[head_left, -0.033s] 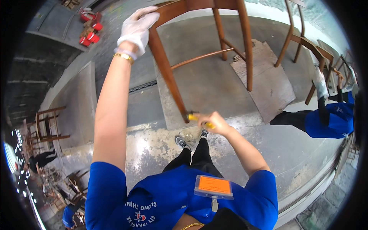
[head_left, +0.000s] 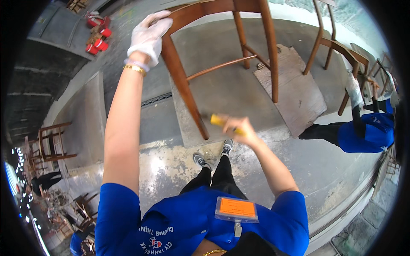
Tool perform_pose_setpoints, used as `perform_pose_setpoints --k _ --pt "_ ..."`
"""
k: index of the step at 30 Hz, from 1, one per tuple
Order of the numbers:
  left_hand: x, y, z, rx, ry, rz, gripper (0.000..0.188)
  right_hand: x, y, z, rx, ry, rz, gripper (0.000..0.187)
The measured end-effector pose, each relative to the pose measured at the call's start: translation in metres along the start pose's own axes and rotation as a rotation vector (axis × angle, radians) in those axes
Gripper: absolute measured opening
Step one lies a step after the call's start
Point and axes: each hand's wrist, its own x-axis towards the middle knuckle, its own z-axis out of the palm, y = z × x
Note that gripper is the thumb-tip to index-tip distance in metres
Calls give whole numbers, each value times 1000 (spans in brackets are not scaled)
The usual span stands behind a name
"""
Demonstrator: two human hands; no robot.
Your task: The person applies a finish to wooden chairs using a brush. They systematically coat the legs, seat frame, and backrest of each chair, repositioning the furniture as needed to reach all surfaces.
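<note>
A brown wooden chair frame (head_left: 186, 94) stands tilted before me, one leg pointing down toward my feet. My left hand (head_left: 149, 34), in a thin white glove, is closed round its upper left corner. Bare fingers of my right hand (head_left: 241, 130) wrap a yellow-handled brush (head_left: 218, 120). The brush's dark tip is blurred and lies beside the lower end of the near left leg; whether it touches the wood I cannot tell.
A worn brown board (head_left: 294, 91) lies on the floor behind the frame. To the right, a co-worker in a blue shirt (head_left: 363, 134) handles another wooden chair (head_left: 341, 47). More chair frames (head_left: 55, 141) stand at left, and red containers (head_left: 100, 44) sit at far left.
My right hand has moved slightly down and right, while the brush's tip has shifted up along the leg. The left hand keeps its hold on the frame.
</note>
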Motion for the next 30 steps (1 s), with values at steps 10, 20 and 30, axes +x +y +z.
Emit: perform_pose_setpoints --k 10,20,30 --pt "2 -13 38 -267 72 6 23 -27 173 -78 474 1581 291 7" --pt "18 -14 52 -285 64 26 27 2 191 -100 692 1452 -61 9" --pt "30 -19 67 -271 52 62 26 -59 256 -63 158 1716 591 11"
